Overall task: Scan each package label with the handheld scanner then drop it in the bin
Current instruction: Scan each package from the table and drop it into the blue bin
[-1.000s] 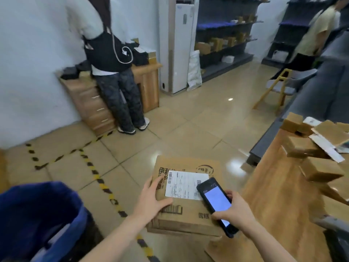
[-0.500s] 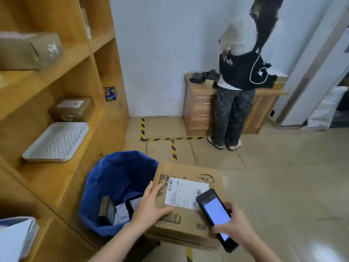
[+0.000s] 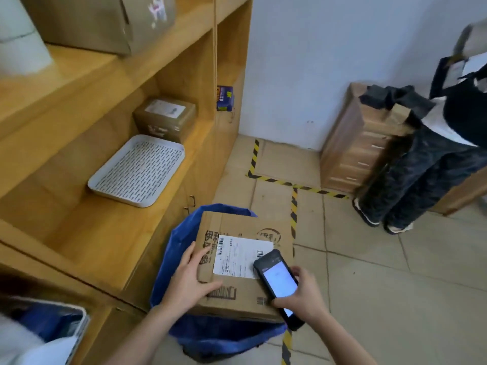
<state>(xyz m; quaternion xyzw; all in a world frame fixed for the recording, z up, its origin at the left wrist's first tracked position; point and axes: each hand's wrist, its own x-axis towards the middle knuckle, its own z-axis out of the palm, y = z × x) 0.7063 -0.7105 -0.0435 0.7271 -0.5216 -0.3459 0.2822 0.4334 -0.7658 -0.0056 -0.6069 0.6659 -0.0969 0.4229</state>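
Now, package (image 3: 245,292): brown cardboard box, top face up, held level directly above the bin; its far edge overlaps the bin's far rim in this view.
Label (image 3: 237,255): white shipping label with barcodes stuck on the top face; the near right corner is covered by the scanner.
Scanner (image 3: 279,283): black handheld unit, screen lit pale blue, lying slantwise over the package's right side with its head on the label.
Left hand (image 3: 188,280): laid against the package's near left corner, fingers spread and fairly straight along the top face, thumb stretched across the top towards the printed barcode. Not curled round anything.
Right hand (image 3: 307,296): wrapped round the lower half of the scanner, thumb on its near edge, fingers curled behind it.
Bin (image 3: 168,259): lined with a blue bag, standing on the floor against the shelf unit; contents hidden under the package.
Shelf unit (image 3: 110,233): light wood, to the left; carries a white tray (image 3: 137,171) and a small box (image 3: 164,119) just behind it.
Hazard tape (image 3: 293,206): yellow-black strips on the tiled floor, beyond the bin.
Second person (image 3: 421,167): stands at a drawer cabinet (image 3: 350,154) by the far wall, well apart from the bin.
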